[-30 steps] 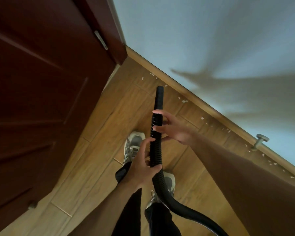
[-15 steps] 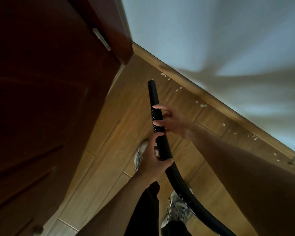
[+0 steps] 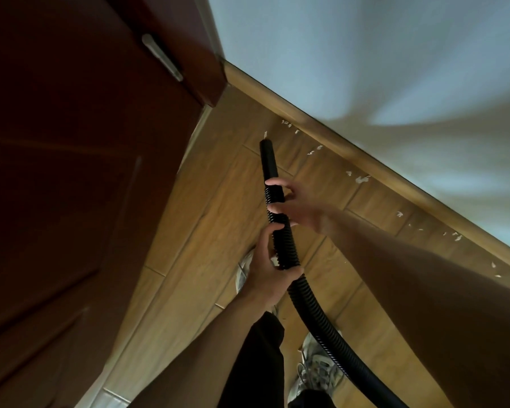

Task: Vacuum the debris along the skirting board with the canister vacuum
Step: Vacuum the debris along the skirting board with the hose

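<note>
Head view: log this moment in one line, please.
left hand grips hose | right hand grips hose nearer its tip | tip points toward skirting board | scraps lie along skirting board

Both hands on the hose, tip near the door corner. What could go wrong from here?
1. The hose trails across the shoe; a step may snag it.
2. The scraps spread far along the skirting board, past the right hand; working only this corner could miss them.
3. The nozzle end is fairly near the door and might knock it.
</note>
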Demonstrator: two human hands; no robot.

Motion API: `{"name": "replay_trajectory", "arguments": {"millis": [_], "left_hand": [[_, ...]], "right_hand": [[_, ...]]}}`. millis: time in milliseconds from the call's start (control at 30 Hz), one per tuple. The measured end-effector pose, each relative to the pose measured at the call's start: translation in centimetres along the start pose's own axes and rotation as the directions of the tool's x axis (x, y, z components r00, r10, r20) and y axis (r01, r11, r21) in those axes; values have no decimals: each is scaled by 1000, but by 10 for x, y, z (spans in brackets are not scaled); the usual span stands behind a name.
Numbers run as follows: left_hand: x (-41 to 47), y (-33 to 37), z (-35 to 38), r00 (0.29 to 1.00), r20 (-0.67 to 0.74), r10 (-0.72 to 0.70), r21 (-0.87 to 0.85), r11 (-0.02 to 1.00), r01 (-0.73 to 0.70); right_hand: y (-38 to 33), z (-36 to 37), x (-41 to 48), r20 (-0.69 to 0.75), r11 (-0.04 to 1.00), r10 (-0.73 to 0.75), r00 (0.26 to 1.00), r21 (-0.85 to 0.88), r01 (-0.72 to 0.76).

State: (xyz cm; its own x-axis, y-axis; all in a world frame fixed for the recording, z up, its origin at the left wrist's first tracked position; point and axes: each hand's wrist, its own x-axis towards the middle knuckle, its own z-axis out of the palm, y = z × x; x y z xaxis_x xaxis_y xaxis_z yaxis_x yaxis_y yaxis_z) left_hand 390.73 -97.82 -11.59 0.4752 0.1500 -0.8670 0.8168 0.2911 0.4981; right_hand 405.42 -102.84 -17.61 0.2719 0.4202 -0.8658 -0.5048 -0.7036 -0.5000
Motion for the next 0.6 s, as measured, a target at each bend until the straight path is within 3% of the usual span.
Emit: {"name": "replay_trajectory", "arguments": {"millis": [600], "left_hand": [[22,29,4,996,93,-17,66,998,11]], "right_hand": [[0,-22,1,-208,995,-53,977,73,69]]}}
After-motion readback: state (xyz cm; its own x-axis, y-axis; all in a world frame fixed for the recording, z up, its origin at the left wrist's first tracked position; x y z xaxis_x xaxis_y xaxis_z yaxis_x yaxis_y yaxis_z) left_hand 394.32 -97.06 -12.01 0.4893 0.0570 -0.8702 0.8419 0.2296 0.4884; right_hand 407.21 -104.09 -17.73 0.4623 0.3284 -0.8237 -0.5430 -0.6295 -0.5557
